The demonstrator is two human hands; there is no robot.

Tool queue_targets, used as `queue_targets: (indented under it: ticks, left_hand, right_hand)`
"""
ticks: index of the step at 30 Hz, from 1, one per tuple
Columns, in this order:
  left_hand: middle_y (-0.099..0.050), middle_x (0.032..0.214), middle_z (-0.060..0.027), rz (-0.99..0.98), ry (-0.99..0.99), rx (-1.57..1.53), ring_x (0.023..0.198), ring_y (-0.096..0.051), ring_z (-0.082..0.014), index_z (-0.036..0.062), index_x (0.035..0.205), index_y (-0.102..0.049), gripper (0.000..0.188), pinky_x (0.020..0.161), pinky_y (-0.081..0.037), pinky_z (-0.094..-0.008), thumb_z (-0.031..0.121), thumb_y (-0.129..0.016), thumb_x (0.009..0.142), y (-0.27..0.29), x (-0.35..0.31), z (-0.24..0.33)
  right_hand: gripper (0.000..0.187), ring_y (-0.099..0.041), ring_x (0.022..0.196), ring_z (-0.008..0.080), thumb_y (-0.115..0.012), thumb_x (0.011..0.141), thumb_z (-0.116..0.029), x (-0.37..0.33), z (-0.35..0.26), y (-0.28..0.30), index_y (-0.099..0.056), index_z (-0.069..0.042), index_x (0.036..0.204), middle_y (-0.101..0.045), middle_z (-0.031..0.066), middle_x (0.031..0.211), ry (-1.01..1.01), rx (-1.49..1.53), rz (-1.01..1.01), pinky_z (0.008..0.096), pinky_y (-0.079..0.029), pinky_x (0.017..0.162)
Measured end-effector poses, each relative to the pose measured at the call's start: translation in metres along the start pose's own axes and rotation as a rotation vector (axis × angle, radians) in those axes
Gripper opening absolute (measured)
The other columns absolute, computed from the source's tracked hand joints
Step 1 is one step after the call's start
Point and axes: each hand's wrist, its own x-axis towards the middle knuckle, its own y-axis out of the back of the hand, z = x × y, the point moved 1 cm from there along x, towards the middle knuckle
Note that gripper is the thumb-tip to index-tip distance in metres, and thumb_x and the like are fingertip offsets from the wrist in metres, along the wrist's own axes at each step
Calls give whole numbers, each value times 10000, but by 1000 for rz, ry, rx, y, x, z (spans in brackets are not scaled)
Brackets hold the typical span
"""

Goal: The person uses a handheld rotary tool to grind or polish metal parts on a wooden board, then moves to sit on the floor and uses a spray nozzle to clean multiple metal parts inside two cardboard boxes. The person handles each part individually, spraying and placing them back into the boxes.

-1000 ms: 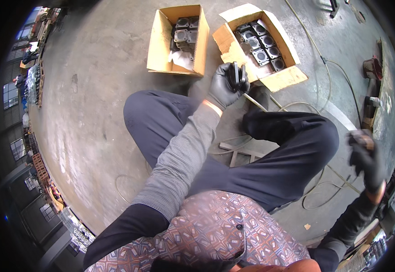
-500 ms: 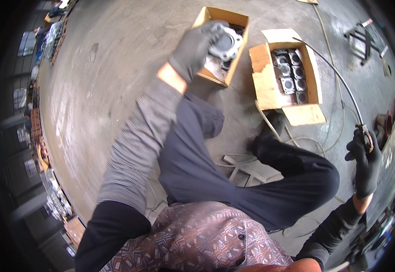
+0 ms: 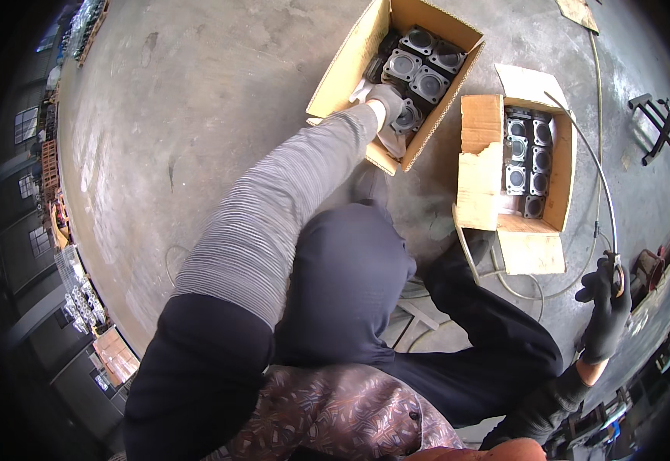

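My left hand, in a dark grey glove, reaches down into the left cardboard box. Its fingers close round the near side of a flanged metal part with a round recess, low among similar parts; some fingertips are hidden. A white sheet lies by the wrist. Far to the right, my gloved right hand is closed on the handle of an air blow gun. The gun's long thin tube curves up and leftward, its tip over the right box's edge.
The right cardboard box has its flaps open and holds two rows of flanged parts. A hose runs along the concrete floor. A black metal stand is at the far right. My knees and feet are just below the boxes.
My left hand has lowered the flanged part from above the left box to inside it. The view has shifted, bringing both boxes' contents more into sight. My right hand still holds the blow gun.
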Motion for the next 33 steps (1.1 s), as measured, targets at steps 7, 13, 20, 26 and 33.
queue_targets:
  ticks: [7, 13, 20, 26, 33]
  left_hand:
    - [-761, 1232, -139, 230, 601, -965, 1166, -717, -307, 100, 1232, -742, 347, 982, -568, -385, 175, -754, 894, -6, -12, 23]
    - [-740, 1216, -187, 429, 518, -1185, 1214, -681, -366, 89, 1312, -660, 468, 1034, -531, -421, 218, -769, 876, -26, -31, 30]
    - [-674, 1359, -209, 84, 565, -1134, 1267, -654, -376, 66, 1486, -485, 778, 1066, -521, -429, 427, -783, 864, -14, -53, 49]
    - [-580, 1464, -144, 219, 376, -1085, 1365, -566, -253, 11, 1434, -527, 417, 1107, -466, -308, 253, -433, 1109, -9, -48, 57]
    - [-658, 1349, -176, 257, 269, -1130, 1268, -626, -260, 28, 1353, -595, 402, 1028, -526, -343, 278, -557, 1041, -25, -30, 39]
  right_hand:
    - [329, -614, 806, 109, -591, 1098, -140, 10, 8, -4, -607, 37, 1375, -659, 59, 975, -5, -17, -65, 266, -534, 650]
    - [335, -614, 810, 109, -600, 1095, -149, 10, 15, 0, -608, 35, 1375, -658, 58, 978, -2, 15, -83, 267, -531, 652]
    - [317, -608, 757, 106, -605, 1088, -141, 6, 13, -1, -615, 36, 1350, -659, 60, 917, -34, 22, -62, 268, -517, 655]
    - [291, -597, 736, 102, -604, 1085, -130, 4, 13, -1, -622, 27, 1329, -647, 54, 881, -44, 3, -57, 265, -501, 644]
    - [285, -614, 771, 102, -620, 1070, -100, 8, 13, 0, -625, 27, 1324, -650, 51, 892, -87, -16, -49, 263, -505, 650]
